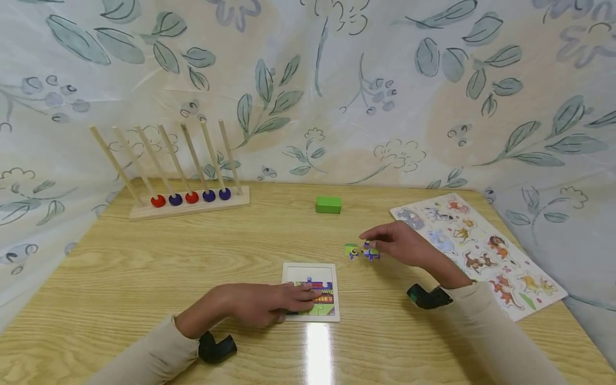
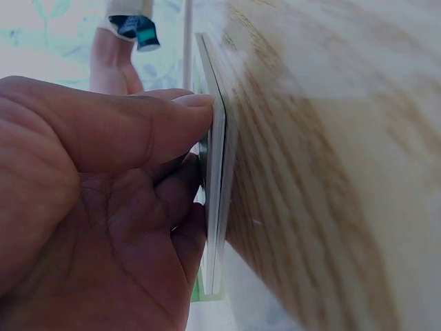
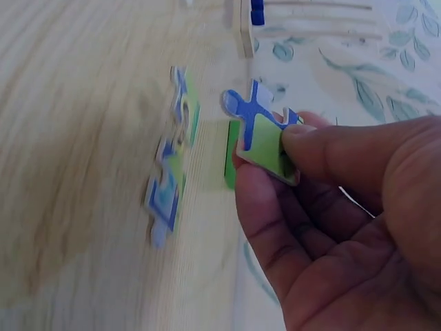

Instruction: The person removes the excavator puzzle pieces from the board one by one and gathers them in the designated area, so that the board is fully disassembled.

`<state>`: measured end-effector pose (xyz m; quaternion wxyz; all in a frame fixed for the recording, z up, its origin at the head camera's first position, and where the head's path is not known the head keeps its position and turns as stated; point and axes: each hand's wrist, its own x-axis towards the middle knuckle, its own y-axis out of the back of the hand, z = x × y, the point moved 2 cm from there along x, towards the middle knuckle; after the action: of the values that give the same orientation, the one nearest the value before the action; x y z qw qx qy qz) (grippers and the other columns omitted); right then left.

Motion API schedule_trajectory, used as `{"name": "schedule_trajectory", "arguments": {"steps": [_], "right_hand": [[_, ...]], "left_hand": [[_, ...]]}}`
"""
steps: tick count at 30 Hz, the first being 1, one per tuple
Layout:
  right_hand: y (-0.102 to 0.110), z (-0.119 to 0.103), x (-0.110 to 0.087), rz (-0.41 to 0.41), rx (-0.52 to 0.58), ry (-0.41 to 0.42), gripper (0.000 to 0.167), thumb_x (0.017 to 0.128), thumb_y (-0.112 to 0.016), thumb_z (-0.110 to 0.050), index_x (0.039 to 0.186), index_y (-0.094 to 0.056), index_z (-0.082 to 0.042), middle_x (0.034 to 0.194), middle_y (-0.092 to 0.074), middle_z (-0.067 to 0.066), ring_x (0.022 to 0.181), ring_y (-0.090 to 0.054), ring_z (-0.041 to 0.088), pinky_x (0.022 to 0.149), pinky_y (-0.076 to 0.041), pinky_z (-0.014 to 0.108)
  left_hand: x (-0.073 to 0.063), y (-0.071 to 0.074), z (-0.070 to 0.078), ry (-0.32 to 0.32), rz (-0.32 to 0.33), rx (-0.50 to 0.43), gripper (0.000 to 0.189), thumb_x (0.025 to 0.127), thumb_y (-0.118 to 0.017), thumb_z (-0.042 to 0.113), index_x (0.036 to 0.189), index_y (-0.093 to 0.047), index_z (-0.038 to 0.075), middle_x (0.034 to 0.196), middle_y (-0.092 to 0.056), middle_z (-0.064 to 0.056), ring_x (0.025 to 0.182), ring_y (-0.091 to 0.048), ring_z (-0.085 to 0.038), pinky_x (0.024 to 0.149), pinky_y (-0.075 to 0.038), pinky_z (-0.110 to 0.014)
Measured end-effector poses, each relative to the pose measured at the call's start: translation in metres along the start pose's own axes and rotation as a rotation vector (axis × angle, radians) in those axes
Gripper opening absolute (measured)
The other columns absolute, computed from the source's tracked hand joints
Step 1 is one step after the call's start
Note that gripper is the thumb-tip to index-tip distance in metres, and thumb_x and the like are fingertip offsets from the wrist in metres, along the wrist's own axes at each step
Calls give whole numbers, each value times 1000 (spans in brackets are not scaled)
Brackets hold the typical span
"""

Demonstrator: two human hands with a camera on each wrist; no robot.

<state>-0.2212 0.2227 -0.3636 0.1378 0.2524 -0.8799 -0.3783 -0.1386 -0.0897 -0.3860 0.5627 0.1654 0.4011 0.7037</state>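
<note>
My left hand (image 1: 257,306) rests on a small square jigsaw puzzle tray (image 1: 337,294), its fingers laid across the partly filled picture. In the left wrist view, the thumb touches the pale edge of the tray (image 2: 216,241). My right hand (image 1: 404,243) is over the table, to the right of and beyond the tray. Between thumb and fingers it pinches a blue and light-green jigsaw piece (image 3: 265,145), tilted up off the table. Close below that hand, loose jigsaw pieces (image 3: 165,189) lie on the wood; one more piece (image 1: 353,250) is just left of the fingertips.
A green block (image 1: 329,205) lies near the back of the table. At the back left stands a wooden bead rack (image 1: 190,206) with upright rods and red and blue beads. An animal puzzle board (image 1: 481,256) lies on the right. Patterned cloth (image 1: 308,107) hangs behind.
</note>
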Motion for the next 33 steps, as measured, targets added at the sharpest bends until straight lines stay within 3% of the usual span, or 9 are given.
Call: {"name": "schedule_trajectory", "arguments": {"steps": [4, 12, 19, 28, 33], "right_hand": [[4, 7, -4, -1, 16, -28, 19, 93, -57, 6, 105, -72, 3, 104, -70, 12, 97, -65, 26, 75, -52, 28], [13, 19, -10, 27, -80, 39, 20, 91, -58, 10, 101, -73, 1, 99, -69, 9, 89, -65, 24, 74, -53, 32], [16, 31, -11, 6, -71, -29, 20, 91, -57, 9, 104, -72, 4, 101, -69, 13, 87, -64, 23, 70, -52, 30], [15, 38, -10, -6, -122, -86, 16, 90, -61, 8, 100, -72, 4, 97, -71, 12, 86, -64, 23, 71, -51, 32], [14, 36, -9, 13, -173, -87, 14, 89, -62, 8, 97, -73, 3, 94, -71, 12, 85, -64, 25, 71, -51, 35]], "left_hand": [[0, 0, 0, -14, 3, 9, 58, 96, -42, -9, 151, -35, 8, 160, -20, -4, 146, -12, -26, 115, -17, -39], [1, -3, 3, -25, 35, 25, 57, 95, -43, -10, 149, -39, 6, 159, -23, -6, 145, -16, -27, 115, -18, -39], [3, -2, 7, -33, 68, 129, 50, 94, -45, -12, 141, -50, 4, 154, -35, -8, 143, -25, -25, 113, -25, -34], [1, 2, 7, 20, 61, 113, 50, 93, -51, -10, 140, -54, 7, 153, -37, -2, 141, -29, -20, 110, -31, -33], [1, 4, 7, 6, 77, 129, 48, 92, -55, -8, 138, -56, 8, 150, -41, -2, 138, -35, -19, 107, -35, -33]]}}
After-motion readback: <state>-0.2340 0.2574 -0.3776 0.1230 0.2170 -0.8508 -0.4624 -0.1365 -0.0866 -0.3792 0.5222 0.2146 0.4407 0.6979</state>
